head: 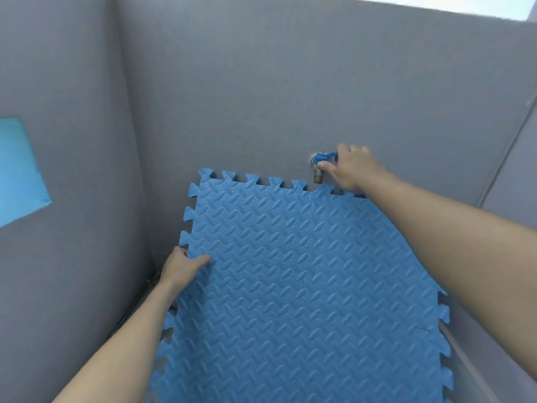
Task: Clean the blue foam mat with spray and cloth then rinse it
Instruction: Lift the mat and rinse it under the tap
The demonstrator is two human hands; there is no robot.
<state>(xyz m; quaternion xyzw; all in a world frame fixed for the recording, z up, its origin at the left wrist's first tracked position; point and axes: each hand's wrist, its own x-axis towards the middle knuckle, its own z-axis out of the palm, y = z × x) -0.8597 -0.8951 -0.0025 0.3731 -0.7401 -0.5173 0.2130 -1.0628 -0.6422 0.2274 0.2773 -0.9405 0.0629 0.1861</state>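
Observation:
The blue foam mat, embossed and with puzzle-tooth edges, leans against the grey wall, its top edge just under a wall tap. My left hand grips the mat's left edge, thumb on its front face. Fingers of my right hand are closed around the tap's blue lever handle. No water is visible at the brass spout. No spray bottle or cloth is in view.
Grey walls meet in a corner left of the mat. A light blue panel sits on the left wall. A wall edge runs diagonally at the far right.

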